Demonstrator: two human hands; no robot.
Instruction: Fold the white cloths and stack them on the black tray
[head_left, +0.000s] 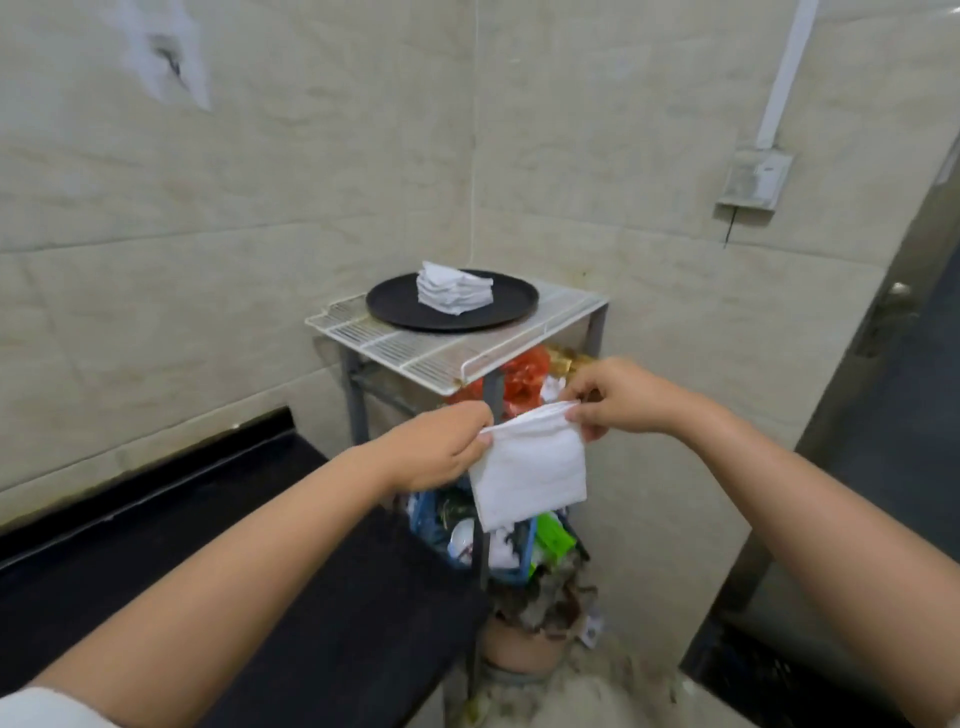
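A white cloth (530, 467), folded into a hanging rectangle, is held in the air in front of me. My left hand (441, 447) pinches its upper left corner and my right hand (613, 397) pinches its upper right corner. Farther back, a round black tray (395, 306) rests on a white wire rack (415, 348). On the tray stands a stack of folded white cloths (453, 288), slightly fanned out.
The rack sits on a grey metal frame in the corner of tiled walls. Under it are red bags (524, 379), a blue crate (423, 514) of clutter and a clay pot (519, 644). A black counter (260, 545) runs along the left. A metal door (883, 364) is at right.
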